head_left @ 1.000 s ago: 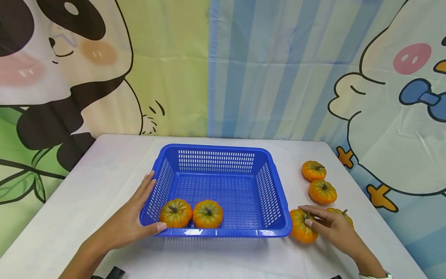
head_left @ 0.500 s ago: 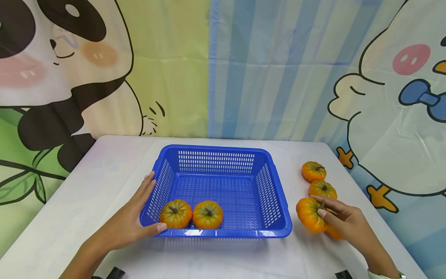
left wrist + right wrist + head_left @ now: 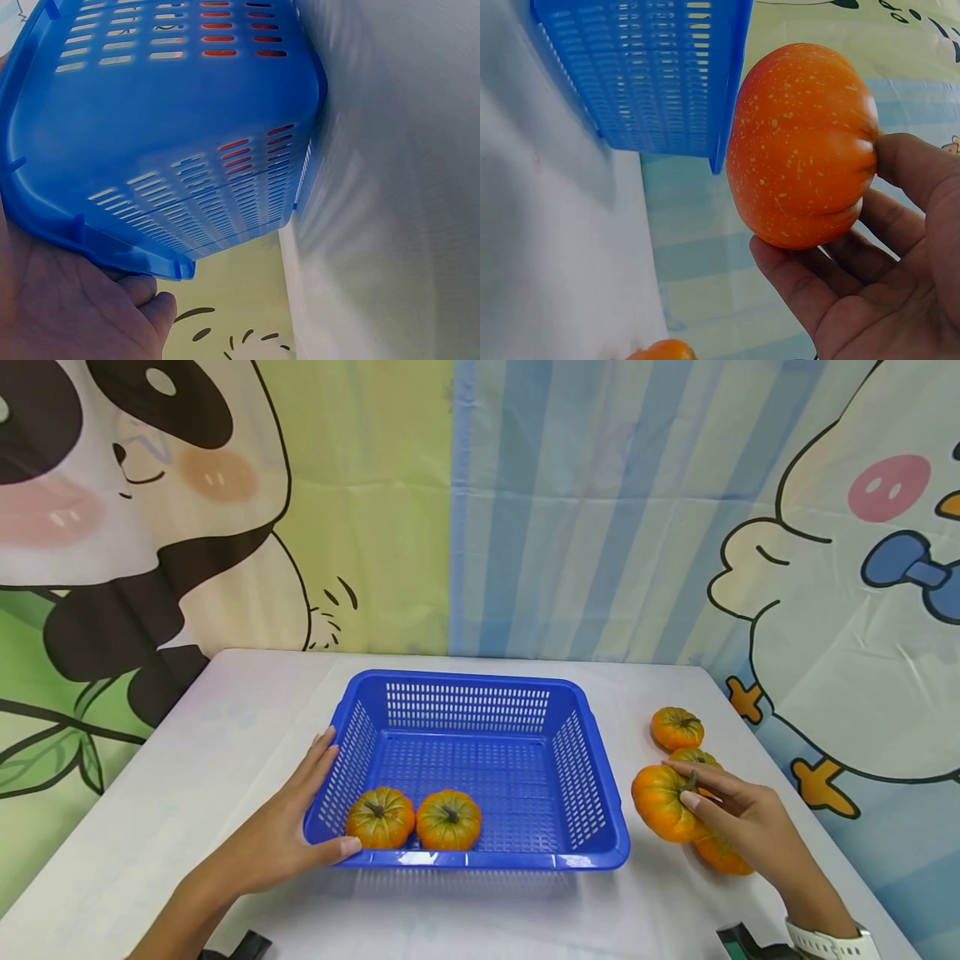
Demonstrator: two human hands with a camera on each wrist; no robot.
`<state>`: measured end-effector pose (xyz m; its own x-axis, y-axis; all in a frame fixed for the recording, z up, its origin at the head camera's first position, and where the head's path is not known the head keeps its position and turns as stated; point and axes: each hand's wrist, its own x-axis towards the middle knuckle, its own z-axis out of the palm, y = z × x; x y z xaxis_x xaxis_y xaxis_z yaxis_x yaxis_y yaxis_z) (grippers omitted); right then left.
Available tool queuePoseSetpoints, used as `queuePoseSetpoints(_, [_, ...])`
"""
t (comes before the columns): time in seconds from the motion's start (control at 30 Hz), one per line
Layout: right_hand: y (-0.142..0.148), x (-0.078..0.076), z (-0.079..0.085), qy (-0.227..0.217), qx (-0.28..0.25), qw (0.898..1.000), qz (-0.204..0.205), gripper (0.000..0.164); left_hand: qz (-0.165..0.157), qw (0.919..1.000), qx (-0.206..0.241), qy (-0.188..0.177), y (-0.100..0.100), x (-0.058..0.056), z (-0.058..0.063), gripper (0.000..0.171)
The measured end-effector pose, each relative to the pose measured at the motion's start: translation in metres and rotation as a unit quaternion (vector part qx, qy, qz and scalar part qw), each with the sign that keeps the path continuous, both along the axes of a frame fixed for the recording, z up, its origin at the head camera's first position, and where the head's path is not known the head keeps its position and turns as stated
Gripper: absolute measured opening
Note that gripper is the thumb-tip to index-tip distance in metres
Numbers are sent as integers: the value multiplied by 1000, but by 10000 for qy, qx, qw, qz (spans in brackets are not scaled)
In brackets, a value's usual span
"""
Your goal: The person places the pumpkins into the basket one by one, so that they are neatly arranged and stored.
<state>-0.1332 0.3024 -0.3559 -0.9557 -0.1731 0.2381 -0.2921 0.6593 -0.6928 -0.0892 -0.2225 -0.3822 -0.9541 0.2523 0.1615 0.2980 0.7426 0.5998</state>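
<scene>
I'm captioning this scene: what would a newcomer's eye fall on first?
Likely the blue basket, central on the white table, two orange pumpkins inside its front wall. Next, the held pumpkin in the right grip, to the basket's right. Behind, a big cartoon panda at the backdrop's left.

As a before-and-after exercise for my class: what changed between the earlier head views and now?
The right hand has moved its pumpkin up and slightly right in the picture, apparently lifting it; the hold on it was already there. It now partly covers the middle loose pumpkin. Unchanged: the left hand against the basket, and the two pumpkins inside.
</scene>
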Motion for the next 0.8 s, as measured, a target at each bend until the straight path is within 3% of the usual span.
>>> queuePoseSetpoints(0.2, [-10,-4,7,-25,56,10000,14,39,26,10000,-37,-46,1,-1,0,110])
queuePoseSetpoints(0.57, [-29,-16,19,198,-184,9978,613,37,12,10000,-8,-70,0,-3,1,111])
queuePoseSetpoints(0.8, [-41,-27,22,98,-439,9952,875,37,13,10000,9,-41,-1,0,1,110])
